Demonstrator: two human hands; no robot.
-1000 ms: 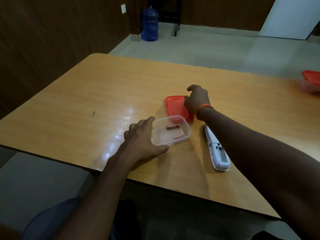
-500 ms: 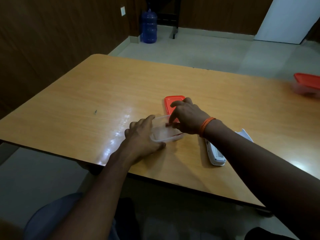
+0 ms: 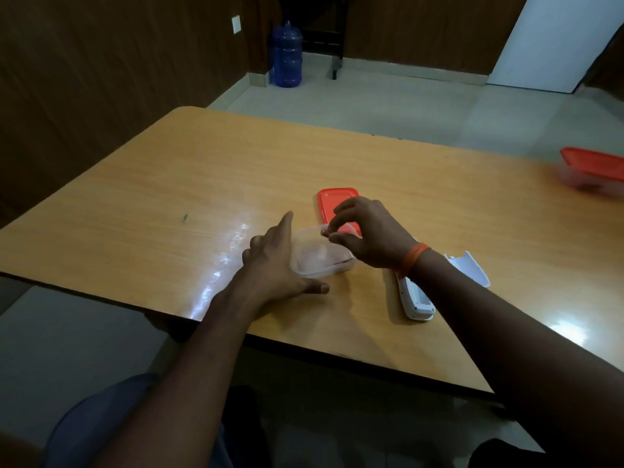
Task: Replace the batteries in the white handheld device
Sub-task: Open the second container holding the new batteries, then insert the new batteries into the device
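My wooden counter [image 3: 162, 184] shines with glare; beyond its far edge I see pale floor [image 3: 405, 103], dark panelled walls [image 3: 101, 62], a blue water jug [image 3: 287, 59].

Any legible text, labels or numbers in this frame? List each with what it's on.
None legible.
Battery pinched in the right hand: label too small, mostly hidden.
White handheld device: no print resolvable.
Blue water jug: too blurred.
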